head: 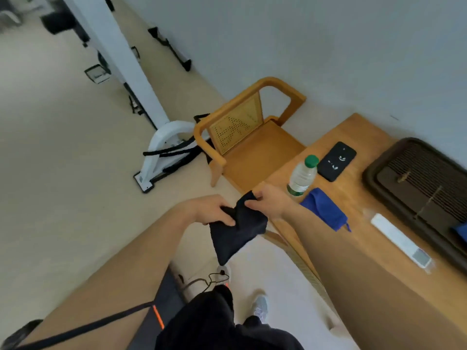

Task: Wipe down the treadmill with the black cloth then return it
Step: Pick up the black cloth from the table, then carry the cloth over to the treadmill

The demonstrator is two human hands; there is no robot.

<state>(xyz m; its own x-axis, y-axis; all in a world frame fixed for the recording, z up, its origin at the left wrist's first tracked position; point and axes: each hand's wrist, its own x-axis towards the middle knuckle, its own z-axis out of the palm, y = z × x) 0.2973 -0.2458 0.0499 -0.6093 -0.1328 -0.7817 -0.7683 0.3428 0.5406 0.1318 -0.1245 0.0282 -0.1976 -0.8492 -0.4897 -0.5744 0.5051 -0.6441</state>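
Beige floor [63, 173] beside wooden table [353, 261] | left hand [212, 210] grips black cloth [237, 236] top, fingers curled | right hand [271, 202] pinches its other corner, just off the table's edge | on table: blue cloth [324, 209], bottle [302, 176], phone [336, 161] | beyond table: wooden chair [252, 147]

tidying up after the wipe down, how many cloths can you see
2: the black cloth held between the left hand and right hand, and a blue cloth on the table beside the bottle. A blue scrap in the dark tray may be a third.
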